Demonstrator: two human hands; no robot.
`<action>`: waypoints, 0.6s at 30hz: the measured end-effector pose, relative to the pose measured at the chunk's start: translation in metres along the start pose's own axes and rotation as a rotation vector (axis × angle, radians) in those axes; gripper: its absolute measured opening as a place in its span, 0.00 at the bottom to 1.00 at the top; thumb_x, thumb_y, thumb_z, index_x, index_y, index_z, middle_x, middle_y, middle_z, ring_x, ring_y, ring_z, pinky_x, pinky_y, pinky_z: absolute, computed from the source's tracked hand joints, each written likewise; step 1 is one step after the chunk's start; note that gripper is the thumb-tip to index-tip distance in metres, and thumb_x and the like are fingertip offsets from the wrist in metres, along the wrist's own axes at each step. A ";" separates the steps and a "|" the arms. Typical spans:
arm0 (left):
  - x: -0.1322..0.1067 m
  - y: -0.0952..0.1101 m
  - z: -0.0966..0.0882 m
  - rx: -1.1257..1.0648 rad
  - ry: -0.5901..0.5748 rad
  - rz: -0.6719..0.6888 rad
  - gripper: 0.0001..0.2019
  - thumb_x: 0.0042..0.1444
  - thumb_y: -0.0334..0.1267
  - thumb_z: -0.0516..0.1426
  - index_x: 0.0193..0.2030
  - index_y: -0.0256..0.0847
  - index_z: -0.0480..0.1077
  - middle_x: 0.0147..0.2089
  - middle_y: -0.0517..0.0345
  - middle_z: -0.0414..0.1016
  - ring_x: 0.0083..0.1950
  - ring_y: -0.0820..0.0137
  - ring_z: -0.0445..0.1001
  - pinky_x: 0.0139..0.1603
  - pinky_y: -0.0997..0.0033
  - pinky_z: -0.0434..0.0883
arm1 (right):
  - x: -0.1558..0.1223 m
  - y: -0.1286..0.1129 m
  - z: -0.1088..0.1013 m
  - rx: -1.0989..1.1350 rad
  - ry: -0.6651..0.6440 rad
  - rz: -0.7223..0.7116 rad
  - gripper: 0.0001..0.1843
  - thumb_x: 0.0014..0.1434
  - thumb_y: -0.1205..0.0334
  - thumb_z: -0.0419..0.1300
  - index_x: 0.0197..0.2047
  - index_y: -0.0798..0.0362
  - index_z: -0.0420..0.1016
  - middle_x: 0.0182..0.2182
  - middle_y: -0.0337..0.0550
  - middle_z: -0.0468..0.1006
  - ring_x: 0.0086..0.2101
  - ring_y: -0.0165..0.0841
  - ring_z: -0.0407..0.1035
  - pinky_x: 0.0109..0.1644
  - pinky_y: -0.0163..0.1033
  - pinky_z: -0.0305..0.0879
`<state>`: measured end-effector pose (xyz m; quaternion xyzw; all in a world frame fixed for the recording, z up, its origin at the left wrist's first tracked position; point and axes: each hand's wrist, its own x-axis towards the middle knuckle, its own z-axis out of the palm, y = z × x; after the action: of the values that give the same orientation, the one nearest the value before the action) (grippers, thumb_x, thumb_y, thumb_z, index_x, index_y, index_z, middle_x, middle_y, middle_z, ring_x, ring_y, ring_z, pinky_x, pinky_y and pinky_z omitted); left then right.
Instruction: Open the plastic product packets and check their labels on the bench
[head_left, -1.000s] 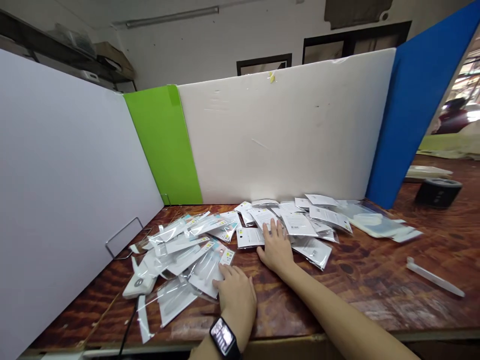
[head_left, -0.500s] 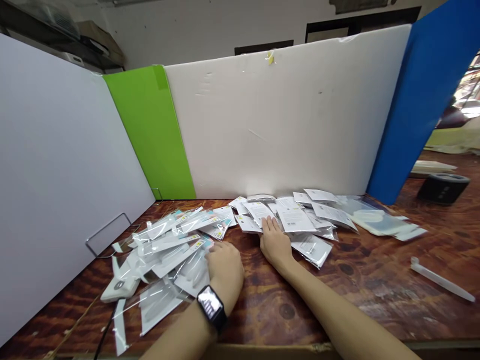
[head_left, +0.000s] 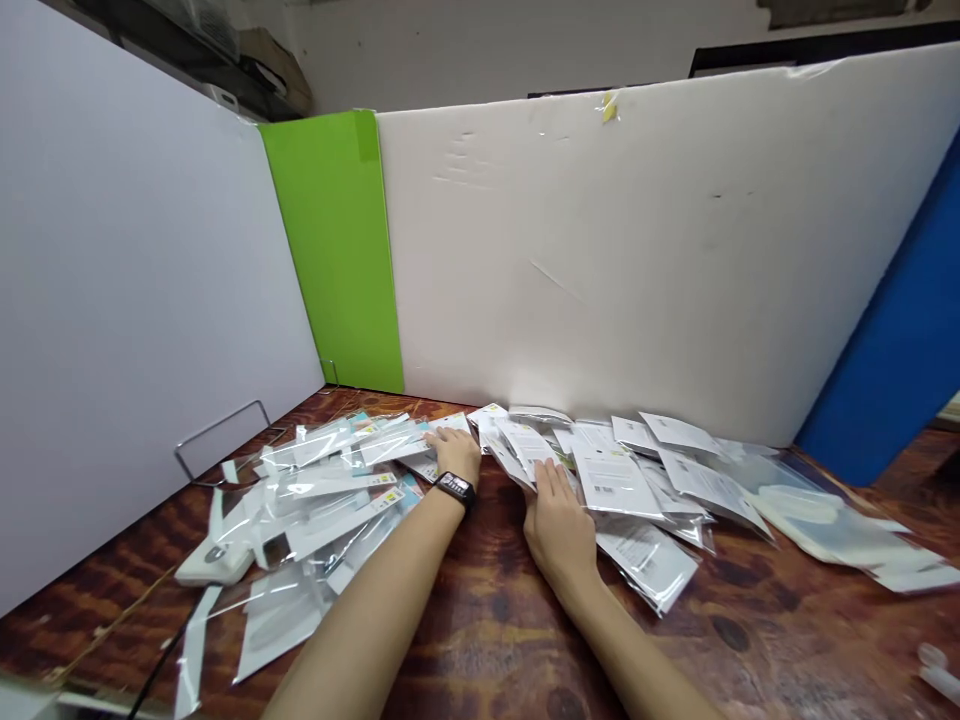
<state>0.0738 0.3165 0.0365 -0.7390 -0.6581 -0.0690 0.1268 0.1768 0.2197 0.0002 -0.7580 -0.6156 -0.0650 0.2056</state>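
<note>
Left hand (head_left: 454,452) has gone forward since 0.5 s ago, from the near edge of the left pile of sleeves (head_left: 330,480) to its far end, fingers curled down on a sleeve there; can't tell if it's pinched. Right hand (head_left: 559,520) hasn't left the right pile of sleeves (head_left: 637,490): flat, fingers apart, tips on the nearest sleeve, gripping nothing. Clear sleeves at 10 o'clock from the right hand carry white strips with coloured tags, those at 2 o'clock white printed cards, all on the wooden table (head_left: 487,620).
</note>
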 end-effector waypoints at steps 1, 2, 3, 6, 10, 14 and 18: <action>0.003 -0.003 0.000 -0.017 0.002 0.001 0.17 0.60 0.40 0.56 0.55 0.39 0.66 0.58 0.48 0.68 0.57 0.57 0.68 0.55 0.45 0.66 | 0.000 0.000 0.001 0.004 0.001 0.000 0.27 0.62 0.70 0.42 0.63 0.65 0.60 0.63 0.55 0.60 0.62 0.44 0.55 0.54 0.46 0.67; 0.005 -0.007 -0.001 -0.036 0.002 0.003 0.16 0.60 0.40 0.56 0.54 0.38 0.67 0.57 0.48 0.68 0.56 0.57 0.68 0.55 0.46 0.67 | 0.001 0.001 0.001 0.009 0.001 0.002 0.27 0.62 0.70 0.42 0.63 0.65 0.59 0.63 0.54 0.60 0.62 0.44 0.55 0.54 0.46 0.67; 0.006 -0.010 -0.002 -0.058 0.000 0.005 0.16 0.60 0.40 0.56 0.53 0.38 0.67 0.56 0.49 0.69 0.55 0.58 0.69 0.54 0.47 0.67 | 0.001 0.001 0.001 0.013 0.001 0.005 0.27 0.62 0.70 0.42 0.63 0.65 0.59 0.63 0.54 0.60 0.62 0.44 0.55 0.54 0.46 0.67; 0.009 -0.021 -0.010 -0.143 -0.017 0.010 0.15 0.60 0.41 0.56 0.51 0.37 0.68 0.53 0.49 0.71 0.52 0.60 0.71 0.52 0.49 0.69 | 0.001 0.001 0.001 0.024 -0.004 0.020 0.26 0.63 0.69 0.42 0.63 0.64 0.60 0.63 0.54 0.61 0.63 0.43 0.55 0.55 0.45 0.67; 0.010 -0.031 -0.021 -0.306 -0.027 -0.040 0.15 0.60 0.41 0.56 0.51 0.36 0.68 0.51 0.49 0.72 0.50 0.61 0.72 0.51 0.51 0.70 | 0.002 0.000 0.000 0.039 -0.017 0.032 0.26 0.63 0.68 0.42 0.64 0.63 0.59 0.64 0.53 0.60 0.63 0.42 0.54 0.56 0.45 0.65; 0.017 -0.038 -0.029 -0.543 -0.019 -0.128 0.15 0.61 0.42 0.55 0.51 0.37 0.68 0.51 0.49 0.72 0.49 0.62 0.73 0.49 0.53 0.71 | 0.002 0.000 0.000 0.057 -0.022 0.036 0.26 0.63 0.68 0.43 0.64 0.63 0.58 0.64 0.53 0.60 0.63 0.42 0.53 0.58 0.45 0.63; 0.025 -0.042 -0.037 -0.856 0.005 -0.214 0.14 0.61 0.41 0.56 0.51 0.37 0.68 0.51 0.50 0.72 0.48 0.62 0.73 0.47 0.54 0.72 | 0.002 0.000 -0.001 0.072 -0.021 0.031 0.27 0.63 0.71 0.42 0.64 0.64 0.58 0.64 0.54 0.60 0.63 0.43 0.53 0.56 0.47 0.64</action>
<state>0.0375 0.3342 0.0831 -0.6525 -0.6427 -0.3497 -0.1970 0.1771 0.2209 0.0021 -0.7601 -0.6080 -0.0315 0.2272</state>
